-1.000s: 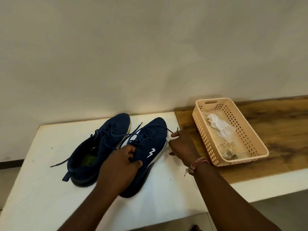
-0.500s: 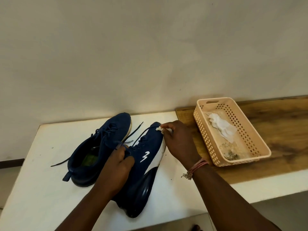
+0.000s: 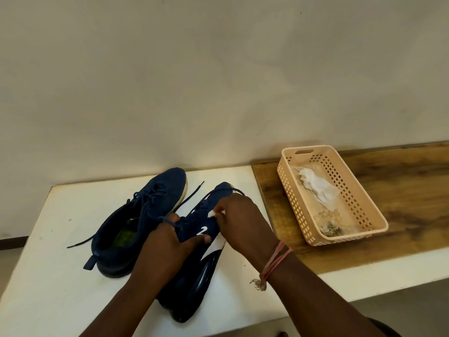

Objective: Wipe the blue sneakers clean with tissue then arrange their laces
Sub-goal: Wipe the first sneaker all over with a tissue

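Observation:
Two blue sneakers stand on the white table [image 3: 60,276]. The left sneaker [image 3: 143,215] rests flat with loose laces trailing out. The right sneaker [image 3: 196,261] is tipped onto its side, dark sole facing right. My left hand [image 3: 167,249] grips the right sneaker at its collar, thumb across the white logo. My right hand [image 3: 243,220] pinches a small wad of white tissue [image 3: 213,213] against that sneaker's upper near the laces. The tissue is mostly hidden under my fingers.
A peach plastic basket [image 3: 291,198] sits on the wooden board [image 3: 401,190] to the right, holding a crumpled white tissue [image 3: 315,186] and some dirt. A plain wall runs close behind the table. The table's front edge is near my arms.
The right sneaker was tipped further onto its side and drawn toward me. My right hand slid from the toe back along the upper with the tissue. My left hand shifted its grip on the collar.

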